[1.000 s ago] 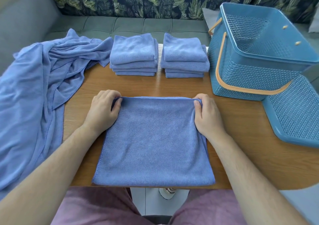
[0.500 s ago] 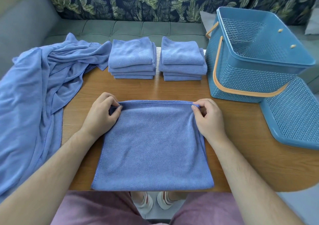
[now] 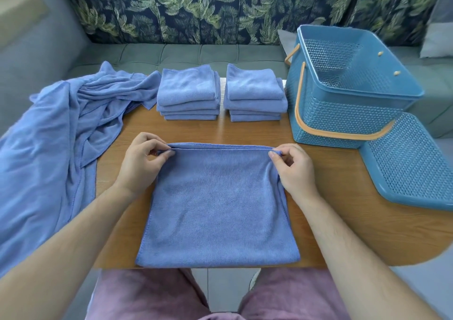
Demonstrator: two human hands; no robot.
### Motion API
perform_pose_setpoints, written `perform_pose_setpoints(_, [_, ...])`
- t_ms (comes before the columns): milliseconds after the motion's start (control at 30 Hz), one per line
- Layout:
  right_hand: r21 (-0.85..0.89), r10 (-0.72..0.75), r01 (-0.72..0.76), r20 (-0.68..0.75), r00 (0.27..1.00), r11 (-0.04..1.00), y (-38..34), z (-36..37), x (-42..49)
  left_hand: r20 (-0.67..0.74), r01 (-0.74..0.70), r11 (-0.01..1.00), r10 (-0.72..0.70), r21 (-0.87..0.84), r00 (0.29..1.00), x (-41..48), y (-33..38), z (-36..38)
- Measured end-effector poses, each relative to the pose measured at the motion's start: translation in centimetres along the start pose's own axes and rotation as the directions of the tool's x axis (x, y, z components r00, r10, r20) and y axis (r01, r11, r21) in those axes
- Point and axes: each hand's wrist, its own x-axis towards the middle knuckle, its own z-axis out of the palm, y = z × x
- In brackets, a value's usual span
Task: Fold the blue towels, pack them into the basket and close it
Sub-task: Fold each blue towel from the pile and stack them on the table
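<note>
Head view, and somebody asked me: why's the towel point(image 3: 218, 209) parked at the near edge of the table point(image 3: 331, 209) instead of up by the basket point(image 3: 343, 113)?

Me: I'm only watching from the remote end, but I'd say that's where both arms reach easily. It lies flat in front of the person, near hem at the table's edge, and the far edge looks doubled over. Left hand point(image 3: 142, 165) and right hand point(image 3: 294, 172) each pinch one far corner, with fingers point(image 3: 163, 153) and thumb closed on the cloth. I reckon that's so the edge lifts straight for the next fold.

Them: and the two stacks?

Me: left stack point(image 3: 188, 91) and right stack point(image 3: 255, 91) sit at the far side, side by side, with the right one just beside the basket. They're folded, out of the work patch and handy for packing. The basket's open with nothing in it that I can see, and the lid point(image 3: 411, 162) is just beside it on the right. The unfolded heap point(image 3: 61, 135) drapes off the left. My guess is folding stage, packing not started.
</note>
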Motion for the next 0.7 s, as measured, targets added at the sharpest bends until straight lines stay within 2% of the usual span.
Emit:
perform_pose_setpoints(133, [0.042, 0.091, -0.092, 0.015, 0.996, 0.995, -0.9, -0.9, 0.1, 0.051, 0.094, 0.993, -0.091, -0.075, 0.995, 0.9, 2.4, -1.9])
perform_pose_setpoints(267, [0.067, 0.114, -0.116, 0.038, 0.993, 0.991, -3.2, -2.5, 1.1, 0.098, 0.135, 0.986, -0.125, -0.101, 0.987, 1.7, 4.2, -4.3])
perform_pose_setpoints(500, [0.066, 0.076, -0.079, 0.047, 0.996, 0.995, -9.2, -5.4, 4.2, 0.043, 0.115, 0.986, -0.111, -0.12, 0.993, 3.7, 7.9, -8.6])
perform_pose_setpoints(600, [0.09, 0.052, -0.057, 0.055, 0.997, 0.994, -12.0, -6.6, 5.7, 0.014, 0.058, 0.993, -0.056, -0.108, 0.998, 5.0, 9.8, -10.6])
perform_pose_setpoints(700, [-0.009, 0.016, -0.015, 0.119, 0.993, 1.0, -14.6, -8.1, 6.6, 0.03, 0.035, 0.999, -0.034, -0.042, 0.999, 5.7, 11.7, -12.4])
